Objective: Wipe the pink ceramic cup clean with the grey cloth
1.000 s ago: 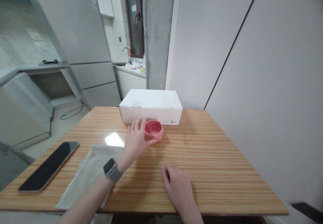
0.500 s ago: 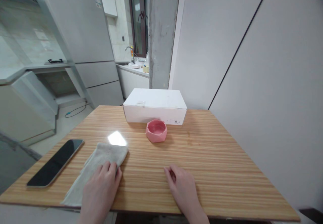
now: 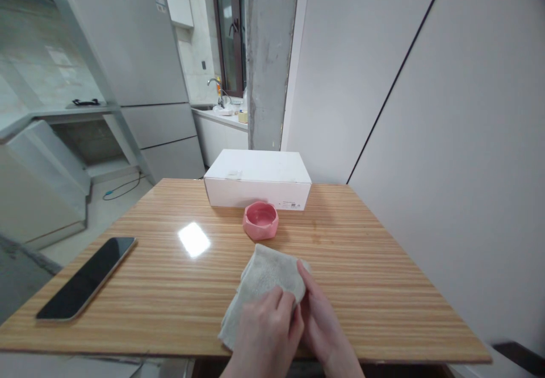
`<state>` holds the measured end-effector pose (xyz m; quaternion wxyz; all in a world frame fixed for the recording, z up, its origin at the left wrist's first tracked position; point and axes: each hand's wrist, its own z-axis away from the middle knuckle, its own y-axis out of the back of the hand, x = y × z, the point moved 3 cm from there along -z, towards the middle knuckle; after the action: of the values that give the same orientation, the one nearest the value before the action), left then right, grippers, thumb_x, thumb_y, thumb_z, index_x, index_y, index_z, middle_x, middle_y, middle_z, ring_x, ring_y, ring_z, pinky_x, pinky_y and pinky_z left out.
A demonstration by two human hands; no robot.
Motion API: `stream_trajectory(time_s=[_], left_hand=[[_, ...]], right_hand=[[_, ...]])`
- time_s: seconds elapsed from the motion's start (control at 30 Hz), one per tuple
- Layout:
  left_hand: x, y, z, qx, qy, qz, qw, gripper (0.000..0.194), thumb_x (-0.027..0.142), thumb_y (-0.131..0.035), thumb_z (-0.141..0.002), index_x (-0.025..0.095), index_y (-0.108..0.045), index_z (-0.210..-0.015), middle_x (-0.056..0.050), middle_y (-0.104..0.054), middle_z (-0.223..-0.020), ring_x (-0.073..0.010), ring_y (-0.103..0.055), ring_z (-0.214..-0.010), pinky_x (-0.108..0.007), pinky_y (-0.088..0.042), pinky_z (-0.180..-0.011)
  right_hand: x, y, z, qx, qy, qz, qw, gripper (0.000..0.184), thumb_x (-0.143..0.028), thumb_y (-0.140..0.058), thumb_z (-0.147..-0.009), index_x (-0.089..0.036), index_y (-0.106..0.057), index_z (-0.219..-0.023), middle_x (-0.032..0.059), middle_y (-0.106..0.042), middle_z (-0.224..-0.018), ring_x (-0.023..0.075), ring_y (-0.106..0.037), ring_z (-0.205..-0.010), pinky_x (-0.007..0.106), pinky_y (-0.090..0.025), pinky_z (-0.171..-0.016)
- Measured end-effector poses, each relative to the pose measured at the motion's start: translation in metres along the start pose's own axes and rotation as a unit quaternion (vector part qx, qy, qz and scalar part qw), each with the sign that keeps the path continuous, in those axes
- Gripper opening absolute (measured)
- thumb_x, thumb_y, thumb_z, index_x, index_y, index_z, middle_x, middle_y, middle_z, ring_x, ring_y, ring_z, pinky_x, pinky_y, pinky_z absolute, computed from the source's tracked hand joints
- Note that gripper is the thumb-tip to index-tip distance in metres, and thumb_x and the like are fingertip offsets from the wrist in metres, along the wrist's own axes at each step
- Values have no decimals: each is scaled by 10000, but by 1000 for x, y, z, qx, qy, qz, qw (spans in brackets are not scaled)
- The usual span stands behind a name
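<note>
A folded grey cloth (image 3: 267, 270) is at the front middle of the wooden table, between my two hands. My left hand (image 3: 272, 318) grips it from above, with the fingers curled into the fabric. At the cloth's right edge, my right hand (image 3: 319, 313) has its thumb on top and its other fingers underneath, mostly hidden by the cloth and the left hand. Just beyond the cloth sits a pink faceted ashtray (image 3: 260, 221), upright.
A white box (image 3: 258, 179) stands behind the ashtray. On the left of the table (image 3: 383, 287) lies a black phone (image 3: 87, 278). A white wall (image 3: 447, 139) runs along the right. Further back are a fridge (image 3: 123, 54) and a sink counter (image 3: 225, 120).
My left hand has brought the cloth from the left side to the front middle. My right hand, closed on the table before, now holds the cloth's right edge.
</note>
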<state>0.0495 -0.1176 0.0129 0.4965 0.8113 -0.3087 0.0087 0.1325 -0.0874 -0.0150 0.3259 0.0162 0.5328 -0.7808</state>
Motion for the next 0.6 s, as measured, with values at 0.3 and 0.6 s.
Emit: stream_trajectory(time_s=[0.3, 0.6], left_hand=[[-69, 22, -88, 71, 41, 158, 984, 568, 382, -663, -754, 239, -489, -1276, -85, -535, -1220, -254, -503, -1152, -422, -423, -985], [-140, -29, -111, 5, 150, 372, 916, 1069, 336, -843, -475, 171, -318, -1392, -138, -523, -1284, -303, -476, -1214, -463, -317, -1054]], right_hand=[[-42, 30, 6, 145, 38, -36, 988, 208, -229, -606, -810, -75, -688, -923, 104, -747, -794, 237, -704, -866, 352, -529, -864], [-125, 13, 2, 204, 311, 62, 926, 242, -303, -669, -775, -221, -649, -1002, 32, -712, -1072, 217, -635, -1063, 339, -534, -890]])
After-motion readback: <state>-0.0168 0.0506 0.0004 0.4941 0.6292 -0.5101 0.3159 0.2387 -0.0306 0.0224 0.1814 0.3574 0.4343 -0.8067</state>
